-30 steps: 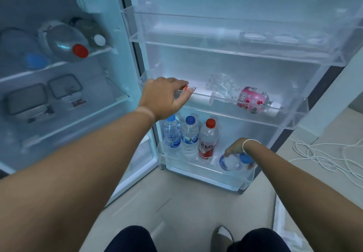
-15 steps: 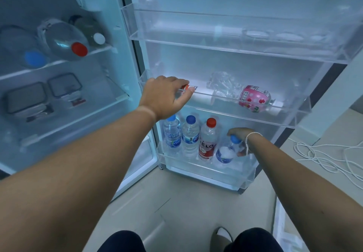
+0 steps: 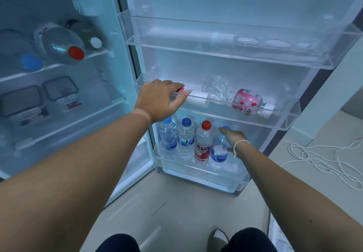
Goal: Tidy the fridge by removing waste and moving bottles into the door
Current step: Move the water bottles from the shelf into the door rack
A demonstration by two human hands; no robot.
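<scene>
Where a second ago it lay tilted, the fourth bottle [image 3: 219,153] now stands upright in the bottom door shelf [image 3: 198,175], your right hand [image 3: 233,136] closed around its neck. Your left hand [image 3: 159,99] grips the middle door shelf [image 3: 255,118], beside a crushed pink bottle [image 3: 245,100].

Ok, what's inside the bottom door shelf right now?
Four upright bottles in the bottom door shelf: three blue-capped, one red-capped bottle. The right hand holds the rightmost bottle, hiding its far side.
</scene>
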